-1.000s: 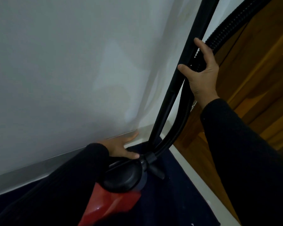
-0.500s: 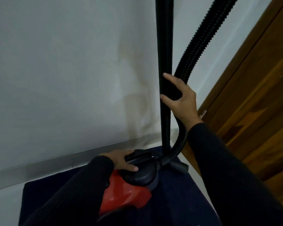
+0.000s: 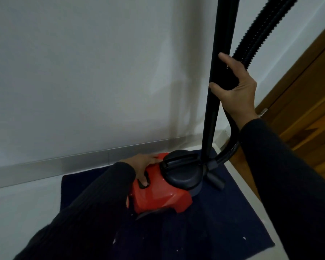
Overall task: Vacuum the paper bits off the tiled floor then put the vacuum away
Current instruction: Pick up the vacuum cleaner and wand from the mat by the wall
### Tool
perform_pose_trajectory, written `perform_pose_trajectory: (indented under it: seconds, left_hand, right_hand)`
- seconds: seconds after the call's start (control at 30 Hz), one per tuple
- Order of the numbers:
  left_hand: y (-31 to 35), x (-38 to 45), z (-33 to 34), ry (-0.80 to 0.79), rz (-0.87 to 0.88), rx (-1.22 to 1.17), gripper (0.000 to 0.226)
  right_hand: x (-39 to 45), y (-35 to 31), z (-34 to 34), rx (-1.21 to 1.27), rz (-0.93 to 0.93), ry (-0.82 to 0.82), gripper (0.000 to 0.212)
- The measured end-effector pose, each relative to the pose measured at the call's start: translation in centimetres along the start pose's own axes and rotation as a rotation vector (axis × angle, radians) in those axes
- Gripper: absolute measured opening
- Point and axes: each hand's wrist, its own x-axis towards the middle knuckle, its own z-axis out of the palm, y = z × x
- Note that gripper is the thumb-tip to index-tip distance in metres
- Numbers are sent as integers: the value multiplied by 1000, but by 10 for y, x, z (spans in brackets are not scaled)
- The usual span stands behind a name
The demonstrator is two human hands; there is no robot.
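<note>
A red canister vacuum (image 3: 161, 194) with a round black lid (image 3: 184, 171) sits on a dark blue mat (image 3: 214, 231) against the white wall. My left hand (image 3: 144, 166) rests on its red top, fingers spread and a fingertip in a black recess. The black rigid tube (image 3: 217, 91) stands nearly upright from beside the lid. My right hand (image 3: 235, 91) grips this tube, with the ribbed black hose (image 3: 261, 32) running behind it. A few white paper bits (image 3: 244, 238) lie on the mat.
A grey skirting strip (image 3: 83, 160) runs along the wall's foot. A brown wooden door (image 3: 317, 100) stands at the right, close to the mat's edge. Pale floor tile (image 3: 23, 203) shows left of the mat.
The tube has swung from leaning right to nearly upright. My left hand slid from the floor beside the lid onto the red body. The view dropped, showing more vacuum and mat.
</note>
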Motion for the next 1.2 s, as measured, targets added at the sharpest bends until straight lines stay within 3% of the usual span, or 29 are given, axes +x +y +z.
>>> perform_pose_trajectory:
  seconds: [0.33,0.4,0.57,0.7,0.97,1.2]
  left_hand:
    - [4,-2,1,68,75,96,100]
    - [12,1,-1,95,137,-1,98]
    - [39,16,-8,124,130,-379,51]
    - [51,24,-11,105,104,-501,33]
    - [76,-3,-17,131,-28,-573,30]
    - [143,-66,-79,44,-95,-591,28]
  right_hand:
    - [1,1,6,-5,-13,-11,62]
    - [2,1,5,-10,-21,-12,63]
    - [4,2,4,-31,-20,-20,62]
    - [8,4,2,-39,-14,-24,63]
    - [24,-10,-23,11,82,-72,63]
    - [52,-68,-75,46,204,-118,63]
